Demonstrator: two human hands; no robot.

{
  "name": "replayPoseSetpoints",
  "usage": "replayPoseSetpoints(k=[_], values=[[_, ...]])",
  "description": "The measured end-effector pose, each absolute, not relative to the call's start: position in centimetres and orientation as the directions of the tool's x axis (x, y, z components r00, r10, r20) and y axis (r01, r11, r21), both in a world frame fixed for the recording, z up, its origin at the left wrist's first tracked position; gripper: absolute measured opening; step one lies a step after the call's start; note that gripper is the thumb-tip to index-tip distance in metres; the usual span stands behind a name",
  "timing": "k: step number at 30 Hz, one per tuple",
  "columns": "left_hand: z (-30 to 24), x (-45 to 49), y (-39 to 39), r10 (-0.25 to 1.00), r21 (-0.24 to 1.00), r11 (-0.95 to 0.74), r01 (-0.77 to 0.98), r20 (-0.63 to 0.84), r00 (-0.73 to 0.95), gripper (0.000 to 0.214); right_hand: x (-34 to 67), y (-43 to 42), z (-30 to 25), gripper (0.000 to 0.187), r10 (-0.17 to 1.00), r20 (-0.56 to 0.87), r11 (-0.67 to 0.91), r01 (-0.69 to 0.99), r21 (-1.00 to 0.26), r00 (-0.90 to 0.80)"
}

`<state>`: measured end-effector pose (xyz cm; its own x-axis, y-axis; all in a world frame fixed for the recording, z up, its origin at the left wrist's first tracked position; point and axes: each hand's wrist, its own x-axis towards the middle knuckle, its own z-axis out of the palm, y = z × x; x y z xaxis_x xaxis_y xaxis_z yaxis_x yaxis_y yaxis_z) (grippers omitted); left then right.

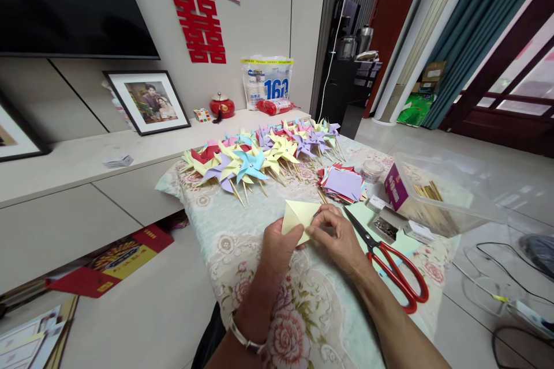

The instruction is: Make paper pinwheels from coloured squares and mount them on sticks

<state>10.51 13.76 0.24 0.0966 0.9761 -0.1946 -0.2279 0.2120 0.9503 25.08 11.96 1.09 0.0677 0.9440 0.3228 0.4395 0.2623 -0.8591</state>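
Both of my hands hold a pale yellow folded paper square [299, 216] just above the floral tablecloth [242, 253]. My left hand [279, 248] pinches its lower left edge with thumb and fingers closed on it. My right hand [335, 236] grips the right side, fingers curled over the fold. A silver bracelet [244, 337] circles my left wrist.
Several finished paper pinwheels [259, 155] on sticks lie at the table's far end. A stack of coloured paper squares [343, 183], red-handled scissors [392, 268], a small jar [371, 170] and a clear plastic box of sticks [437, 196] sit to the right.
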Motion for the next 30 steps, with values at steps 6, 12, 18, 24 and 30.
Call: replayPoseSetpoints(k=[6,12,18,24,30], values=[[1.1,9.0,13.8,0.941,0.948,0.271,-0.169,-0.223,0.255,0.03,26.0,12.1,1.2,0.033,0.921,0.292,0.247,0.195,-0.949,0.257],[3.8,6.4,14.7,0.824,0.955,0.271,0.121,-0.295,0.484,0.016,25.4,11.9,1.5,0.071,0.998,0.042,0.031,-0.209,-0.977,-0.045],[5.2,6.2,15.5,0.759,0.904,0.135,0.406,-0.357,0.544,0.014,24.7,11.3,2.0,0.076,0.97,-0.05,-0.123,-0.3,-0.946,-0.24],[5.9,6.5,15.7,0.792,0.858,0.001,0.513,-0.314,0.524,0.014,24.8,11.2,2.1,0.083,0.956,-0.081,-0.171,-0.31,-0.935,-0.282],[6.4,6.5,16.3,0.799,0.811,-0.094,0.577,-0.284,0.53,0.011,25.0,11.3,1.7,0.094,0.946,-0.113,-0.198,-0.27,-0.942,-0.303]])
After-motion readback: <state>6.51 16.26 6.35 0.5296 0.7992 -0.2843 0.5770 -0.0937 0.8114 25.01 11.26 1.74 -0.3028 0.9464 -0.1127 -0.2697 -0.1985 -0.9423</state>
